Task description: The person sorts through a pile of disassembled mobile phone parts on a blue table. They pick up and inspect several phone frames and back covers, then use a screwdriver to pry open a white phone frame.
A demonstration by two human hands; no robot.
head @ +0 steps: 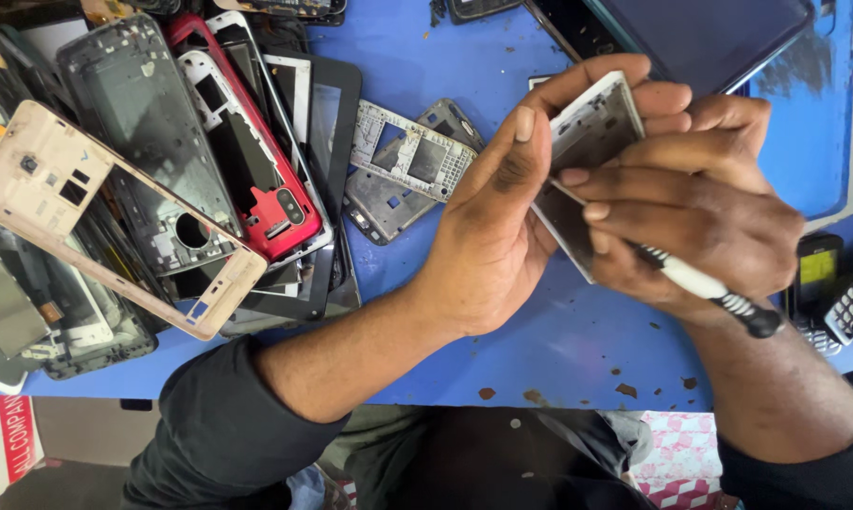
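left hand [488, 241] clamps silver rectangular metal phone frame [591, 142] above blue bench [558, 349], 1 o'clock | right hand [700, 222] fisted round white-handled screwdriver [705, 285] | advice: keep frame braced, tip square, light pressure

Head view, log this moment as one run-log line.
left hand: holds phone frame | right hand: holds screwdriver against frame | surface: blue table | left side: pile of phone housings
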